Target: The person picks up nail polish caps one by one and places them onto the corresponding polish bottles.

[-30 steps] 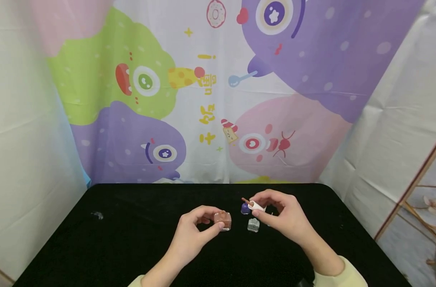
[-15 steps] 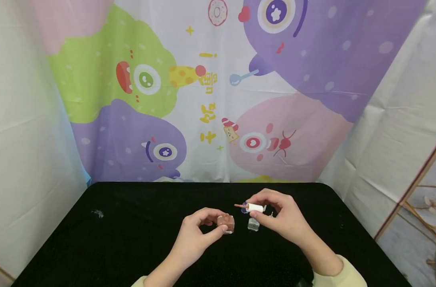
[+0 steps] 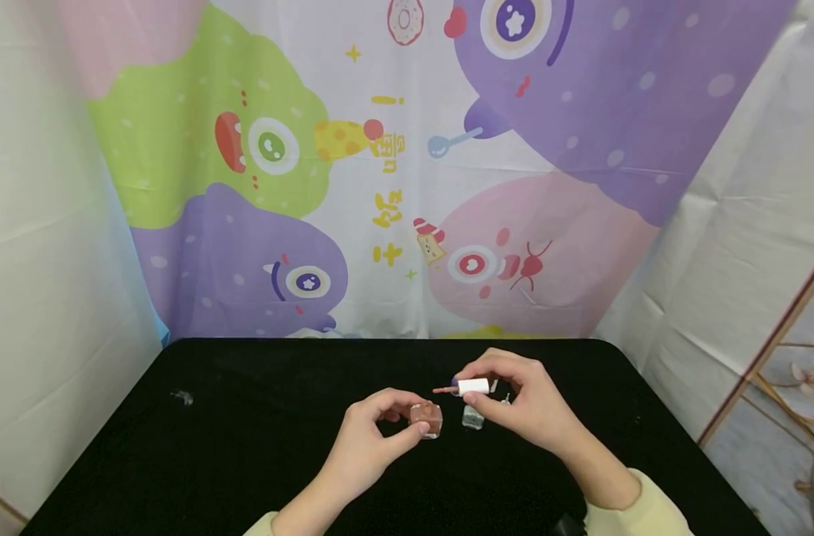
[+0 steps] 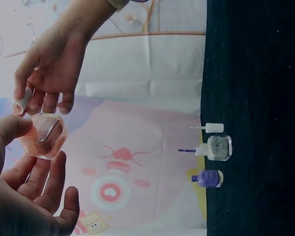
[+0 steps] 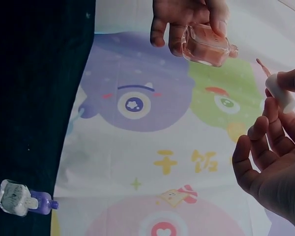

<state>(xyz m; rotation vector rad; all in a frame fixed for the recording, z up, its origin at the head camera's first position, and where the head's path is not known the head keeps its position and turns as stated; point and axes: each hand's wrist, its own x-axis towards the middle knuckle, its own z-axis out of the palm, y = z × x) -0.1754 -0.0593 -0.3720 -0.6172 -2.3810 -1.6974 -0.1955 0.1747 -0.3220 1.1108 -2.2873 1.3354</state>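
My left hand [image 3: 369, 432] holds a square glass nail polish bottle [image 3: 428, 422] with pinkish-brown polish, thumb and fingers on its sides. Its neck is uncapped, as the right wrist view shows. Between thumb and fingers, my right hand [image 3: 523, 391] pinches a white nail polish cap [image 3: 474, 386]. The brush [image 5: 262, 67] under this cap is coated in the same pinkish-brown and points left, slightly above and to the right of the bottle's neck. Both hands are above the black table. Beyond the bottle stands a silver-grey glitter polish bottle [image 3: 473, 418].
Beside the glitter bottle is a purple polish bottle [image 4: 209, 178]. A second white cap with its brush [image 4: 215, 128] lies on its other side, and a purple-coated brush [image 4: 187, 150] shows by its neck. A small clear smear [image 3: 182, 398] marks the black table [image 3: 179, 469] at left.
The cap and brush have swung from pointing up-left to nearly level, brush leftward. My left hand has brought the bottle slightly right and closer to the brush.
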